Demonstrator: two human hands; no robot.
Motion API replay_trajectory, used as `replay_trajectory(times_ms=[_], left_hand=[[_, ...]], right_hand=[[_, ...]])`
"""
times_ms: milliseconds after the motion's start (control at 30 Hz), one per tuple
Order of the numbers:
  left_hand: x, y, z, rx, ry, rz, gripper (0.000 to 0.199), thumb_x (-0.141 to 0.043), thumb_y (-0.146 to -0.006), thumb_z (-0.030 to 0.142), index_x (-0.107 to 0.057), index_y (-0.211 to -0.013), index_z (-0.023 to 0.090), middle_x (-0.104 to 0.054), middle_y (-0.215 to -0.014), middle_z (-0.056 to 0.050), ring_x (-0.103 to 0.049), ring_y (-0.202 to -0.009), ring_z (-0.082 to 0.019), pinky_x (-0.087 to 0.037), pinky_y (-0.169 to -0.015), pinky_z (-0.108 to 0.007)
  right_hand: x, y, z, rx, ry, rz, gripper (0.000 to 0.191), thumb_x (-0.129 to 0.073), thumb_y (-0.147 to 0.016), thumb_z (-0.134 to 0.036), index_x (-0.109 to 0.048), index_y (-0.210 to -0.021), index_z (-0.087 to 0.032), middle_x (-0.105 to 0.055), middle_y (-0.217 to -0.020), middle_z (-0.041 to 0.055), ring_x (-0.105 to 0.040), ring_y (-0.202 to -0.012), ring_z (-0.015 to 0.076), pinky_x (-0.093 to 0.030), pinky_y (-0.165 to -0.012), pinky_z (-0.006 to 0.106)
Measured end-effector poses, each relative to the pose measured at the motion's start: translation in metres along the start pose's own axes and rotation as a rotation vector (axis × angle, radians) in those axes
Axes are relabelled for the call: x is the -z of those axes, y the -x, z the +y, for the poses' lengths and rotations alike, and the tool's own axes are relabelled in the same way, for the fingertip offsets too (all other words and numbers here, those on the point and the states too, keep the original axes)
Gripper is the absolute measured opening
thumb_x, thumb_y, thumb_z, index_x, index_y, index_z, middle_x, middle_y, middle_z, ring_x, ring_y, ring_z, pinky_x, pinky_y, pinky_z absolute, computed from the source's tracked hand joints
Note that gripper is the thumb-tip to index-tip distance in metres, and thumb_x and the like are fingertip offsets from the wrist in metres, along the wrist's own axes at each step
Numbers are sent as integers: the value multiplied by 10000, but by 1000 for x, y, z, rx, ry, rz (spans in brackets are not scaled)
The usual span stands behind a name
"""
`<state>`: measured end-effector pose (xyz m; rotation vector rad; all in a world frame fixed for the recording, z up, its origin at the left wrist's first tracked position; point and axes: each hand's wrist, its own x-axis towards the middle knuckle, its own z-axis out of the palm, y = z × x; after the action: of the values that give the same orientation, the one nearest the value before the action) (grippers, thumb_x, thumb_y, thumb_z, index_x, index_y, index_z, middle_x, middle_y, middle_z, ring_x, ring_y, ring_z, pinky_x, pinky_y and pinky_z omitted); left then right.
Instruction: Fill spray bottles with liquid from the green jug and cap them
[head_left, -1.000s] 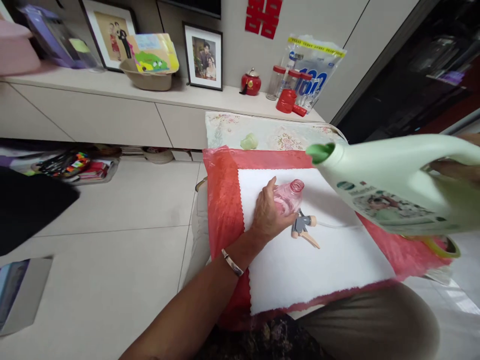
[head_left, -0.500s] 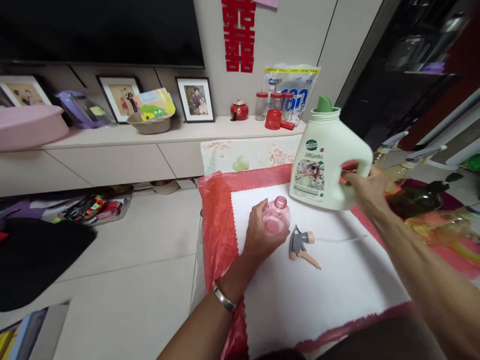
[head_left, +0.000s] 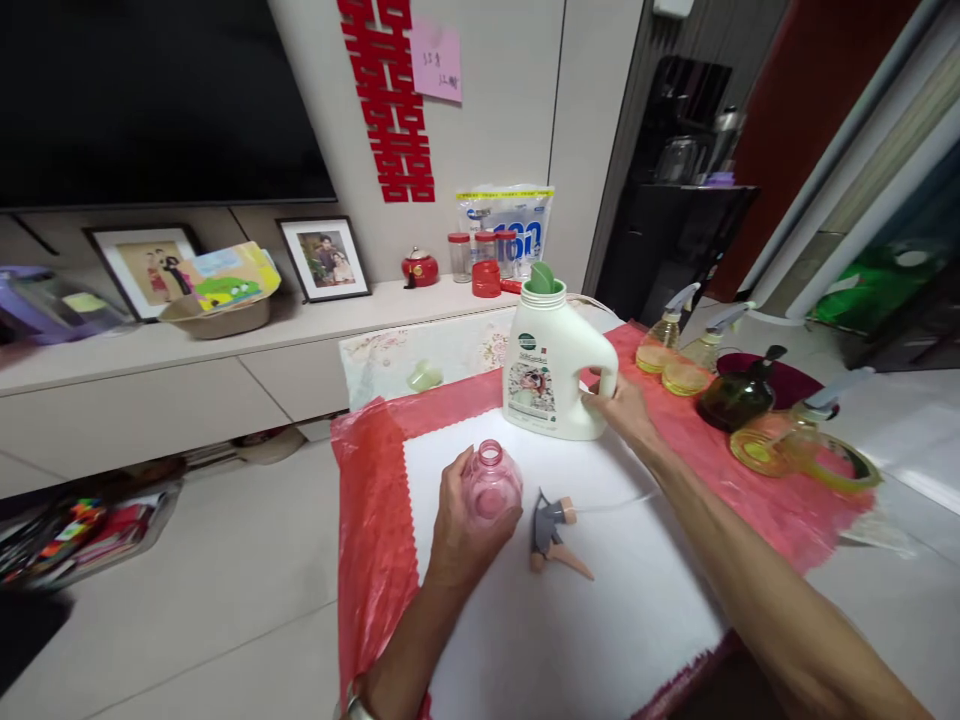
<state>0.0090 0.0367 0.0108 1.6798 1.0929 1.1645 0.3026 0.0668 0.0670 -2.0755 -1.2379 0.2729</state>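
My left hand [head_left: 466, 530] is wrapped round a small pink see-through bottle [head_left: 491, 492] with an open neck. The bottle is upright over the white cloth [head_left: 600, 630]. My right hand [head_left: 624, 405] grips the handle of a pale green laundry detergent jug [head_left: 551, 360]. The jug is upright at the back of the cloth and a green piece sits in its mouth; I cannot tell whether its base touches the cloth. Between my hands, a grey and peach spray trigger head [head_left: 551, 530] lies on the cloth, its thin clear tube pointing right.
Red plastic sheeting [head_left: 375, 540] covers the table around the cloth. On the right stand several bottles, including a clear spray bottle [head_left: 660, 335] and a dark green bottle [head_left: 739, 395]. Behind is a white cabinet [head_left: 300, 335] with red-lidded jars [head_left: 460, 258] and photo frames [head_left: 325, 258].
My view has swung right, so more of the bottles on the right shows. Both hands keep their holds on the pink bottle and the detergent jug, and the jug looks more level.
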Motion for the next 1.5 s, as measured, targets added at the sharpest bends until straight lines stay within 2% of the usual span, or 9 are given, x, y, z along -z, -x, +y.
replay_trajectory(times_ms=[167, 300, 533, 767, 967, 1133, 1233, 1367, 1500], left_hand=[[4, -1, 4, 94, 44, -37, 785, -784, -693, 357, -416, -1378, 247, -567, -1358, -149, -601, -1241, -335, -528, -1007, -518], [3, -1, 9, 92, 21, -25, 762, -805, -674, 343, -451, -1346, 284, -570, -1347, -109, -600, -1245, -322, -521, -1033, -499], [5, -2, 15, 162, 15, -24, 766, -804, -675, 343, -442, -1347, 281, -588, -1356, -89, -612, -1246, -293, -517, -1056, -468], [2, 5, 20, 168, 41, 23, 716, -781, -674, 373, -486, -1320, 279, -621, -1310, -68, -633, -1196, -296, -512, -1046, -465], [5, 4, 12, 177, 28, -45, 785, -832, -636, 360, -486, -1333, 262, -624, -1302, -81, -631, -1182, -295, -504, -1037, -451], [5, 3, 10, 131, 74, -76, 800, -842, -634, 343, -474, -1338, 248, -618, -1315, -105, -632, -1178, -283, -506, -1017, -417], [5, 4, 15, 114, 112, -112, 797, -841, -618, 345, -483, -1321, 230, -615, -1300, -103, -628, -1177, -290, -504, -1012, -412], [6, 6, 22, 97, 169, -181, 818, -836, -615, 325, -465, -1334, 204, -613, -1298, -113, -617, -1180, -298, -492, -1023, -427], [8, 10, 27, 73, 153, -327, 797, -839, -643, 268, -469, -1348, 234, -628, -1282, -103, -635, -1136, -294, -523, -973, -419]], right_hand=[[33, 35, 0, 22, 342, -42, 406, -647, -965, -346, -553, -1287, -118, -543, -1228, 100, -547, -1136, 206, -496, -1008, 423], [45, 66, -7, 31, 462, -152, 265, -580, -999, -304, -599, -1165, -99, -578, -1127, 93, -569, -1057, 181, -498, -976, 393], [31, 113, -44, 524, 313, -675, 331, -592, -864, -72, -661, -1157, -209, -616, -1135, 29, -554, -1069, 141, -429, -925, 222], [13, 120, -37, 598, 394, -752, 204, -560, -907, -68, -631, -1087, -131, -565, -1011, 42, -529, -930, 137, -456, -802, 242], [4, 124, -39, 551, 512, -699, 143, -605, -970, -224, -605, -1028, -93, -559, -1050, 54, -548, -980, 142, -516, -862, 294], [17, 120, -41, 575, 407, -640, 95, -635, -876, -98, -641, -971, -101, -579, -975, 46, -550, -929, 149, -494, -829, 287], [36, 113, -37, 640, 189, -521, 158, -614, -810, -23, -673, -915, -126, -604, -919, 61, -552, -904, 170, -446, -798, 279], [61, 107, -30, 703, -231, -287, 188, -648, -923, -296, -677, -1086, -207, -635, -1062, 49, -570, -1012, 184, -449, -883, 309], [75, 112, -29, 561, -700, -31, 354, -694, -901, -399, -644, -1238, -302, -636, -1107, 39, -628, -907, 155, -501, -737, 264]])
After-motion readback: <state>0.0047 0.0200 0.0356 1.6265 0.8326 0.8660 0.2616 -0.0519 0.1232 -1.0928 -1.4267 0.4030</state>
